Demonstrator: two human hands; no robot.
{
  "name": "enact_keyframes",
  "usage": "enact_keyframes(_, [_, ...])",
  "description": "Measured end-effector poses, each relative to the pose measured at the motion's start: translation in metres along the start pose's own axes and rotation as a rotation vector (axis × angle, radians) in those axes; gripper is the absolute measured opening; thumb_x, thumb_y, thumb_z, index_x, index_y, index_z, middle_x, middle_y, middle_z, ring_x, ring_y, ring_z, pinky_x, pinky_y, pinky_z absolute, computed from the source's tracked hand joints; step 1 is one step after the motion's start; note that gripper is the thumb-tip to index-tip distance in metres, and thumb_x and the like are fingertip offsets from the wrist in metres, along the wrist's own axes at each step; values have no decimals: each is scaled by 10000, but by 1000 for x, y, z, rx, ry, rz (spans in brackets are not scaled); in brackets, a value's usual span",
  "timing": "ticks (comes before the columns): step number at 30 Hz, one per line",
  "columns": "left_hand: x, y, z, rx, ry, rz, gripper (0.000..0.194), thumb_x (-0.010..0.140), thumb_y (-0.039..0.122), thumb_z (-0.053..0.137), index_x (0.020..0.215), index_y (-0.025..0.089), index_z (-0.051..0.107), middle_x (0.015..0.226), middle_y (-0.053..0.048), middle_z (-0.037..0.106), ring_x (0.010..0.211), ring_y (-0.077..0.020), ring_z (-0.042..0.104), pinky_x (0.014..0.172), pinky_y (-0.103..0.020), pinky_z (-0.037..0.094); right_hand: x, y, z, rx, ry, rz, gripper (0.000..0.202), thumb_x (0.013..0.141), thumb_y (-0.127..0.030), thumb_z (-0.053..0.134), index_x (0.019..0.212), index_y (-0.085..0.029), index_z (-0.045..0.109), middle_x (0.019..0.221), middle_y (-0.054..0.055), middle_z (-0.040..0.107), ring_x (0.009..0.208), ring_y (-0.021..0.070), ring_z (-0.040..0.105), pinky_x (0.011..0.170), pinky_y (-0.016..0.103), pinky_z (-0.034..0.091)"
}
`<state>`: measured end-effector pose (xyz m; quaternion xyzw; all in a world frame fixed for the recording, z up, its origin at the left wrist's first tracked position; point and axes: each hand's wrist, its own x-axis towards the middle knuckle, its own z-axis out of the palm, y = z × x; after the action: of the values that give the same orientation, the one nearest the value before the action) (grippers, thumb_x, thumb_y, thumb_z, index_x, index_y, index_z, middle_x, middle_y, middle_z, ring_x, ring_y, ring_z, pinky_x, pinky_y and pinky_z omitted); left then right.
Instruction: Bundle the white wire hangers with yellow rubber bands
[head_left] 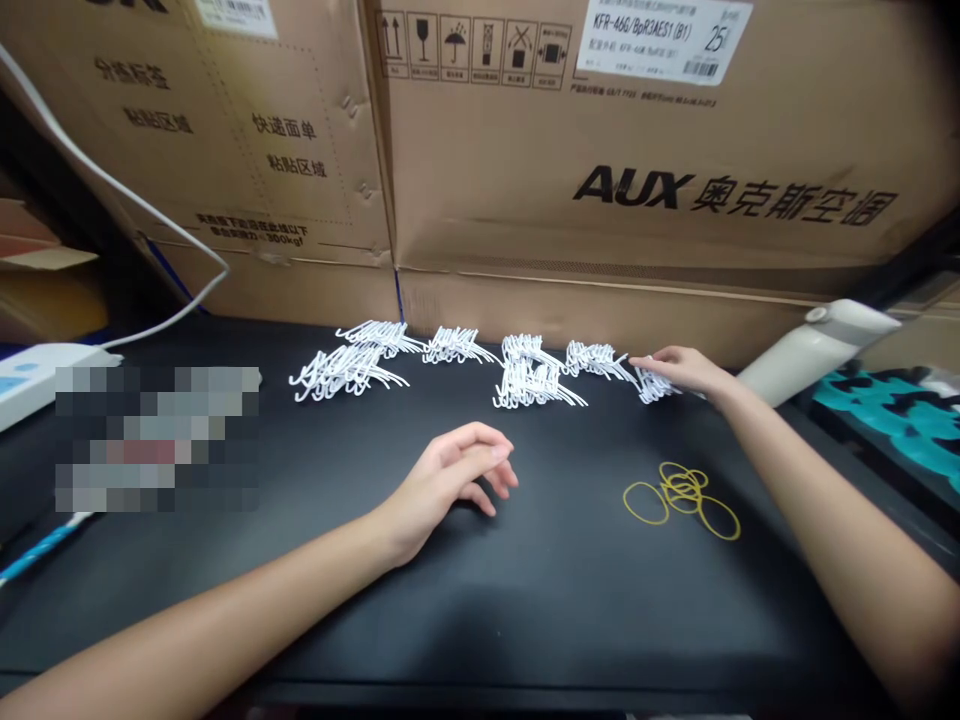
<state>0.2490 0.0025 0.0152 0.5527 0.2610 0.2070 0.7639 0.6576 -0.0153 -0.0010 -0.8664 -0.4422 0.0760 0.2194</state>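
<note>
Far L on the black desk (300,600): a white power strip (45,378), w/ a white cable (176,222) running up & back from its R end. Just R of it, an item (157,440) blurred by pixelation, can't tell what; a blue/white cord (37,556) lies at its lower L

Behind, 2 AUX cartons stand side by side: L carton (262,150), R carton (487,170) w/ label "KFR-46G"

White hooked sticks (345,374) lie in 7 small bunches near the cartons' base: 2 at L, 1 behind the other; then 1; then 2 more, again front & back; then 1; last 1 at the R end, under the R hand

L hand (448,478): over mid desk, in front of the bunches & apart from them, grip empty, fingers loosely curled, thumb not pressed shut on anything

Yellow rubber bands (682,490): loose overlapping loops on the desk, b/w the L hand & R forearm

R hand (686,370): reaches to the R-end bunch, fingertips at its top; grip looks narrow, can't tell if it's pinching any stick

R of that hand, a white bottle-like item (814,350) leans tilted, upper end to the R; beside it, a teal & black item (892,425) at the edge
</note>
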Motion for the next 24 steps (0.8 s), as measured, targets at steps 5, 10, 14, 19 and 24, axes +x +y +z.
enact_keyframes(5, [0,0,0,-3,6,-1,218,798,357,622,866,157,565,736,-41,610,678,-139,563,582,-246,477,3,-3,2,-101,-19,21,487,722,-577,601,944,-145,639,964,136,686,868,284,638,777,381,476])
enact_keyframes(10, [0,0,1,5,7,7,209,807,353,615,866,159,564,734,-38,612,683,-139,563,586,-247,480,-8,-26,5,-99,231,-153,371,779,-488,568,973,-179,637,1072,139,655,1039,311,587,921,429,439])
enact_keyframes(14, [0,-1,1,12,-2,8,208,819,357,604,874,160,564,744,-35,611,689,-136,562,591,-247,481,-35,-62,20,50,365,-445,285,857,-405,493,1027,-211,614,1084,101,647,1052,247,588,959,390,442])
enact_keyframes(19, [0,-1,0,1,-5,8,224,803,365,621,876,160,566,738,-36,614,681,-135,564,588,-244,481,-76,-103,50,18,86,-859,428,877,-449,501,1246,-236,541,1390,96,473,1281,274,439,1076,450,343])
enact_keyframes(24, [-2,1,1,-14,-14,1,245,785,383,638,864,160,573,729,-35,618,675,-135,567,583,-241,481,-98,-124,71,-124,-153,-900,680,880,-555,447,1473,-310,222,1566,48,143,1426,350,132,1099,594,224])
